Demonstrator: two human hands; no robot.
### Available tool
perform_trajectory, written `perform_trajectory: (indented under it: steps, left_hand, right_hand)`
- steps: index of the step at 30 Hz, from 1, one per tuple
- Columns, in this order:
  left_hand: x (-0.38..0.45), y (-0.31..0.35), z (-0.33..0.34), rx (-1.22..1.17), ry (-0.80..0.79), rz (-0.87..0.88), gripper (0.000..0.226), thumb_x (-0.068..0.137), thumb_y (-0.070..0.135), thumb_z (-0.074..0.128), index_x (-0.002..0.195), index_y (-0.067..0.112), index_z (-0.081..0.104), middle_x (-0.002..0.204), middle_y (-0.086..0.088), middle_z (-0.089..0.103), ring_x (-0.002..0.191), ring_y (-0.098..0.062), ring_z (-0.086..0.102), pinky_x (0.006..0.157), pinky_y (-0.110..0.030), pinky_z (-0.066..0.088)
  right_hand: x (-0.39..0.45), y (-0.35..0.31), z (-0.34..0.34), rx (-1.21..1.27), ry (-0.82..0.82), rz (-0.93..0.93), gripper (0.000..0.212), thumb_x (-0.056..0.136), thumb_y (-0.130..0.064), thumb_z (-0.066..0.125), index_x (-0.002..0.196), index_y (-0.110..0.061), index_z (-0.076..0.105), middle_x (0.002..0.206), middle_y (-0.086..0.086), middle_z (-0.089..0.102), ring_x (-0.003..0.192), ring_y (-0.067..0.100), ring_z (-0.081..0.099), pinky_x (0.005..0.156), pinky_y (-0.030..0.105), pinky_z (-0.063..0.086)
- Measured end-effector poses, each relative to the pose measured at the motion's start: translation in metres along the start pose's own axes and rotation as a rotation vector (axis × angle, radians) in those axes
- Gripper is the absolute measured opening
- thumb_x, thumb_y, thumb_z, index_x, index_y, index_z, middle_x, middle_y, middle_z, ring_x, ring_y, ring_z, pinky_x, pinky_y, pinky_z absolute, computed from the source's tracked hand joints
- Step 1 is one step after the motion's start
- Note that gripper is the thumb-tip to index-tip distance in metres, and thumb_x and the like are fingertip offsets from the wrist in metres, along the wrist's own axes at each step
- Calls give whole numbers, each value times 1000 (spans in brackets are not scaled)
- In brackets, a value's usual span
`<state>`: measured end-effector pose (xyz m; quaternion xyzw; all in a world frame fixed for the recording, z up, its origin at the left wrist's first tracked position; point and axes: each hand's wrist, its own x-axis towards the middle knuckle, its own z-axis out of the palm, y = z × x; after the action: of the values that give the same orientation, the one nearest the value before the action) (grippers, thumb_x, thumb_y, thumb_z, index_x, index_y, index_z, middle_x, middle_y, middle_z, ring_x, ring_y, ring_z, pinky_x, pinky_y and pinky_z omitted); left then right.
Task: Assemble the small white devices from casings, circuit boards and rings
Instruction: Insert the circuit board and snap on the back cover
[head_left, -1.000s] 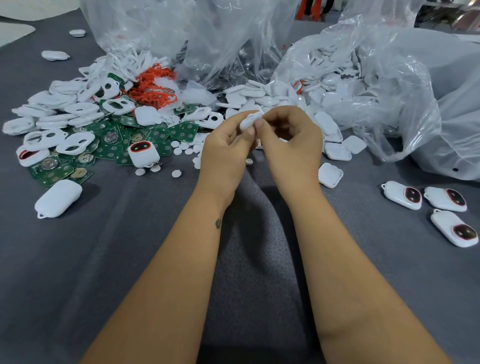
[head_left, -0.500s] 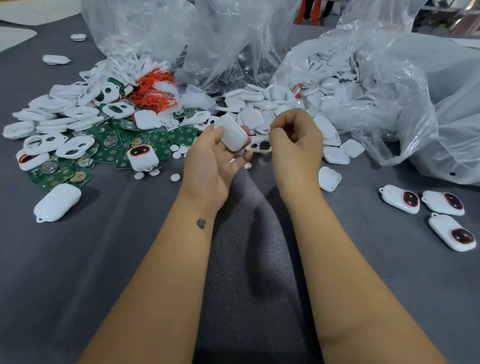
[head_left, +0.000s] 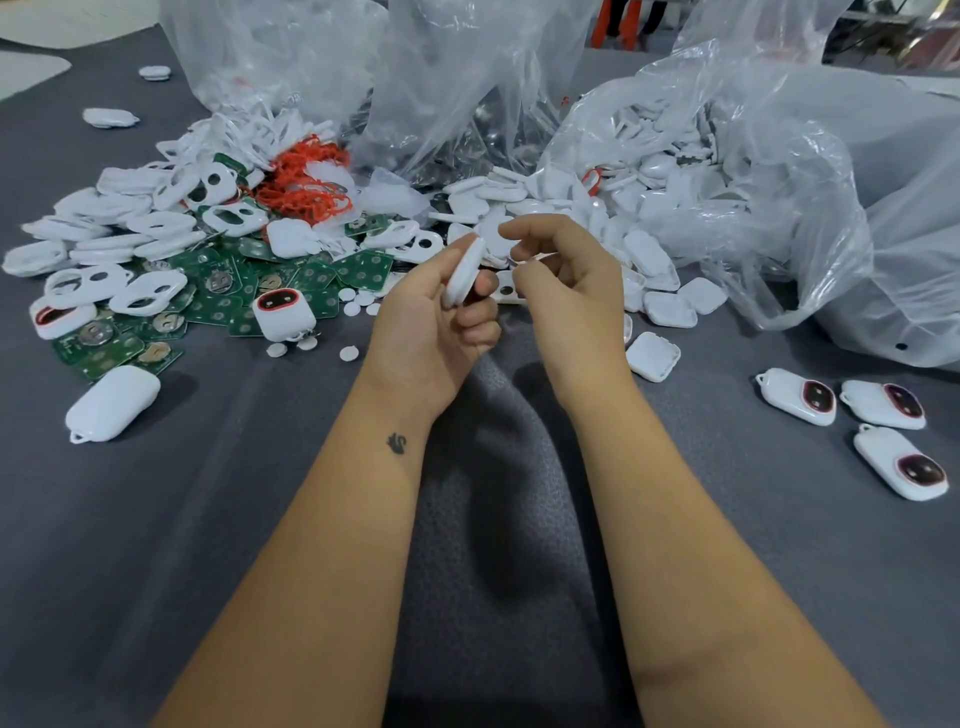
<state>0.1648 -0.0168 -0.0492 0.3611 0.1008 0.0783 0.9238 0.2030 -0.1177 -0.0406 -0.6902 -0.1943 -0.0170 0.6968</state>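
Note:
My left hand (head_left: 436, 322) grips a white device casing (head_left: 464, 271) on edge, above the grey cloth. Just right of it, my right hand (head_left: 569, 291) has its fingers curled; something small and pale shows at the fingertips, too small to identify. Green circuit boards (head_left: 218, 296) lie spread at the left among white front casings with holes (head_left: 145, 291). A tangle of orange rings (head_left: 306, 182) sits behind them. Three finished devices (head_left: 852, 415) lie at the right.
Clear plastic bags (head_left: 753, 171) full of white casing halves stand at the back and right. Small white round buttons (head_left: 353, 306) are scattered near my left hand. A white closed casing (head_left: 111, 402) lies at the left, a loose back shell (head_left: 653, 356) by my right wrist.
The hands have drawn apart. My left hand has turned the casing from flat to edge-on and lowered slightly, while my right hand let go of it and stays beside it.

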Motion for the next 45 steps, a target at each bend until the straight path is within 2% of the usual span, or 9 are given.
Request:
perform_trajectory:
  steps: [5, 9, 11, 18, 23, 26, 33, 39, 45]
  left_hand:
    - [2, -4, -1, 130, 26, 60, 16, 101, 21, 38, 95, 16, 53, 56, 4, 46, 41, -5, 28, 42, -17, 21]
    - [3, -10, 2, 260, 109, 225, 17, 101, 10, 36, 106, 13, 52, 73, -1, 55, 48, -6, 35, 44, -18, 27]
    - [3, -11, 3, 296, 121, 263, 20, 101, 9, 38, 112, 13, 55, 78, -1, 59, 53, -8, 40, 46, -19, 31]
    - [1, -5, 1, 243, 50, 284, 44, 95, 0, 38, 122, 24, 62, 104, 1, 73, 72, -9, 61, 61, -20, 48]
    - [-1, -5, 1, 197, 2, 285, 35, 97, 1, 49, 127, 14, 61, 95, -1, 70, 70, -9, 58, 69, -20, 54]
    - [-2, -4, 2, 187, -15, 299, 34, 96, 0, 51, 128, 9, 59, 90, -3, 67, 66, -7, 56, 69, -17, 54]
    - [-3, -4, 3, 186, -18, 300, 35, 96, 0, 52, 130, 7, 57, 91, -6, 64, 65, -6, 59, 66, -17, 54]
    - [0, -7, 0, 255, 73, 279, 24, 94, 5, 58, 115, 15, 64, 83, 2, 70, 67, -7, 63, 70, -21, 56]
    - [-2, -9, 3, 241, 131, 292, 12, 94, 2, 57, 100, 9, 65, 71, 0, 72, 65, -8, 68, 64, -20, 56]
  right_hand:
    - [-2, -3, -1, 15, -75, -10, 42, 78, 12, 45, 92, -18, 71, 91, 0, 56, 70, 4, 49, 60, 9, 41]
    - [-2, -4, -1, 207, -131, 39, 36, 78, 17, 40, 92, -2, 68, 67, -10, 60, 50, -2, 51, 47, 10, 41]
    - [0, -2, -2, 229, -126, 44, 36, 78, 17, 41, 93, -1, 69, 61, -14, 60, 49, -3, 51, 49, 10, 41]
    - [9, 8, -4, 139, -5, 70, 33, 81, 8, 59, 96, -18, 72, 90, 0, 67, 76, 6, 58, 67, 17, 46]
    - [11, 8, -7, 281, -13, 109, 31, 85, 8, 56, 98, -16, 71, 90, 3, 70, 82, 12, 62, 64, 19, 49]
    - [11, 8, -7, 382, -39, 148, 27, 88, 7, 54, 100, -11, 70, 93, 13, 70, 75, 16, 61, 62, 22, 47]
    - [11, 8, -6, 442, -52, 180, 25, 89, 7, 53, 100, -8, 70, 86, 11, 69, 70, 15, 59, 61, 24, 46]
    - [12, 12, -7, 416, -24, 204, 30, 89, 10, 55, 116, -1, 62, 97, 19, 64, 82, 22, 60, 64, 21, 50]
    - [11, 12, -8, 459, -31, 313, 24, 95, 0, 51, 115, 3, 63, 85, 14, 63, 64, 15, 55, 58, 22, 46]
